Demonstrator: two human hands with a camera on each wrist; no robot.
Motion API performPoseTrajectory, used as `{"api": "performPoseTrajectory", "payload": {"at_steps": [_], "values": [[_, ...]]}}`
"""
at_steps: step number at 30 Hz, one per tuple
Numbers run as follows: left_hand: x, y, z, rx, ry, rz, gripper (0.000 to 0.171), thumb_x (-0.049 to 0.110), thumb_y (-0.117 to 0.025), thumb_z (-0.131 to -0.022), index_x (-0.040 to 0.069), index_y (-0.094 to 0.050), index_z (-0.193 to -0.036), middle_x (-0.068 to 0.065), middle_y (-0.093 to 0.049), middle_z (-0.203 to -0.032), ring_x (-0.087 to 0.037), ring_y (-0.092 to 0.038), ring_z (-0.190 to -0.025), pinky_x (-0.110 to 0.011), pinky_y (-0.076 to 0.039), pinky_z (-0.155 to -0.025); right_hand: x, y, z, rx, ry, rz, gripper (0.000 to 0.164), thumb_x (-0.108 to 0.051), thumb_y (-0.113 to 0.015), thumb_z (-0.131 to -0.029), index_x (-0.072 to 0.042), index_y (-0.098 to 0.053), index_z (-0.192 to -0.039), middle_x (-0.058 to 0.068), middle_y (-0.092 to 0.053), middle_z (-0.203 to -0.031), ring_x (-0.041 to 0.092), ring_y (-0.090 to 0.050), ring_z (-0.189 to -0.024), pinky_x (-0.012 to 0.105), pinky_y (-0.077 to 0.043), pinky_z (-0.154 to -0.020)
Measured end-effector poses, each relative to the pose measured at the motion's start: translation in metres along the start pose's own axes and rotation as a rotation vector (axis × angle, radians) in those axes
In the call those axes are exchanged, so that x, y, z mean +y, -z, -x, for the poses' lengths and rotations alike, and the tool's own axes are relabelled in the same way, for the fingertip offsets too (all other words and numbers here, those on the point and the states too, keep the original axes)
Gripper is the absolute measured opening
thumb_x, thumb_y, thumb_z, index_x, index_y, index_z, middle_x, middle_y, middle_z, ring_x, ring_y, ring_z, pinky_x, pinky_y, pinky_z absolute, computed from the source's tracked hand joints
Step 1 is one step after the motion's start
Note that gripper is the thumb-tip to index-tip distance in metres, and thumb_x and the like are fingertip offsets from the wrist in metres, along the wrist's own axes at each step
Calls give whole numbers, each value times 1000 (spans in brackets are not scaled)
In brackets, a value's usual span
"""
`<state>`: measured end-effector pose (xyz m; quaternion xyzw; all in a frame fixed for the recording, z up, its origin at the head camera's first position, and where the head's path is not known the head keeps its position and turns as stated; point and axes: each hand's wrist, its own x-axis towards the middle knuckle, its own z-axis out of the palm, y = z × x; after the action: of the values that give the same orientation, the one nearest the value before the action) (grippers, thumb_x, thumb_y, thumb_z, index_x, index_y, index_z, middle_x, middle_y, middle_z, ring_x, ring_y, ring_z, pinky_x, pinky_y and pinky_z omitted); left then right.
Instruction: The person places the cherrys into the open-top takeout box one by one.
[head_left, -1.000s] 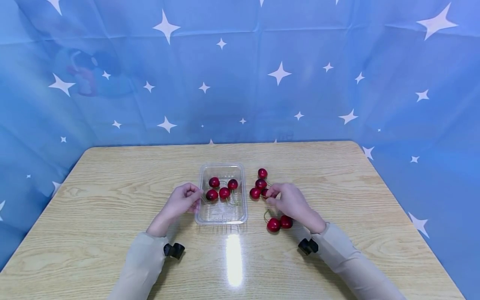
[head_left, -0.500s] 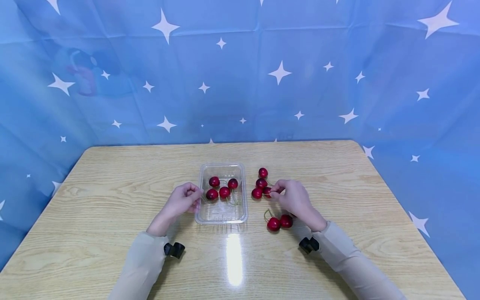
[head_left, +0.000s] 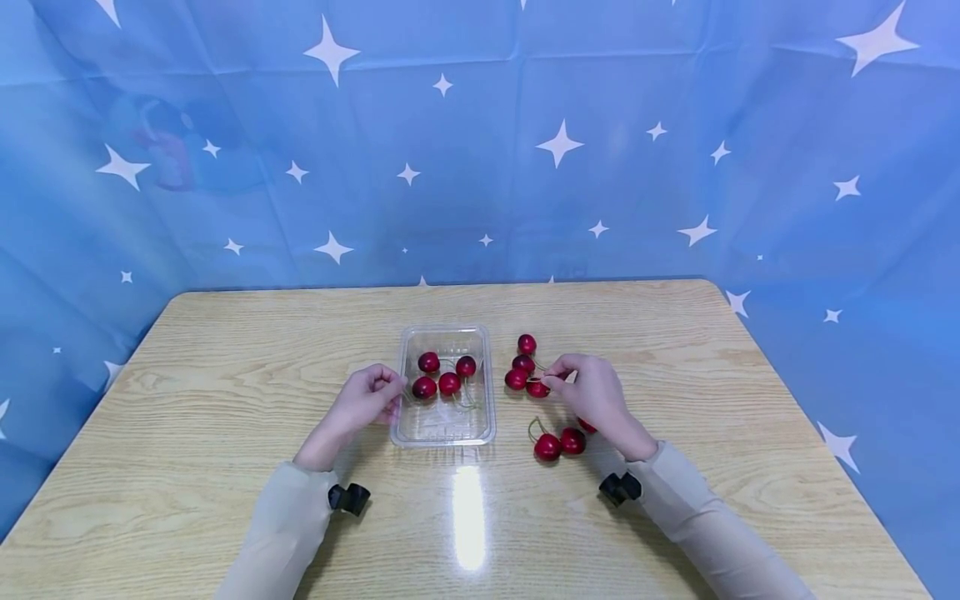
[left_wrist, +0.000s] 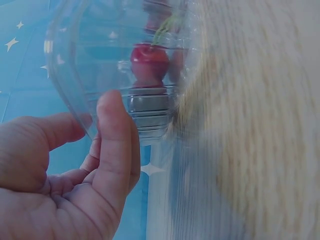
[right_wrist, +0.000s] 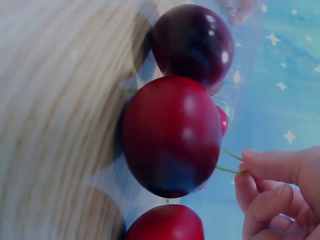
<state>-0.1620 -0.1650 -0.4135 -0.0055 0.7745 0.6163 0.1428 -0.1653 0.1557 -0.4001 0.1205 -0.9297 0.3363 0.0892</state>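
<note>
A clear plastic container (head_left: pixel 442 433) with several red cherries (head_left: pixel 449 383) in it stands mid-table. My left hand (head_left: pixel 367 398) pinches its left rim between thumb and fingers, seen closely in the left wrist view with the container wall (left_wrist: pixel 75 65). To the right of the container, my right hand (head_left: pixel 591 390) pinches a thin green stem (right_wrist: pixel 232 171) between thumb and forefinger. Under those fingertips lies a cherry (head_left: pixel 537 388), beside a small group of other cherries (head_left: pixel 516 378). Large cherries (right_wrist: pixel 172 135) in front block part of the right wrist view.
Nearer the front, below the right hand, lie two cherries (head_left: pixel 547 447) side by side, one stem curving up. Another cherry (head_left: pixel 587 426) is partly hidden by the right wrist. A blue star-patterned cloth (head_left: pixel 480 150) hangs behind the wooden table (head_left: pixel 225 400).
My right hand has shifted slightly right and away from me, and the cherries at its fingertips have slid a little right. A cherry by the right wrist has come into sight. The left hand stays put.
</note>
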Motion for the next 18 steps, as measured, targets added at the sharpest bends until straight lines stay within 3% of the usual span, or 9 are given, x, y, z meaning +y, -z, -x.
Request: {"api": "performPoseTrajectory", "payload": {"at_steps": [18], "values": [[-1, 0, 0, -3, -9, 5, 15, 8, -51, -96, -7, -51, -96, -4, -54, -70, -12, -56, -59, -24, -55, -55, -4, 8, 1, 48, -25, -161, 4, -9, -73, -81, -6, -72, -79, 5, -69, -75, 7, -40, -45, 22, -34, -41]]}}
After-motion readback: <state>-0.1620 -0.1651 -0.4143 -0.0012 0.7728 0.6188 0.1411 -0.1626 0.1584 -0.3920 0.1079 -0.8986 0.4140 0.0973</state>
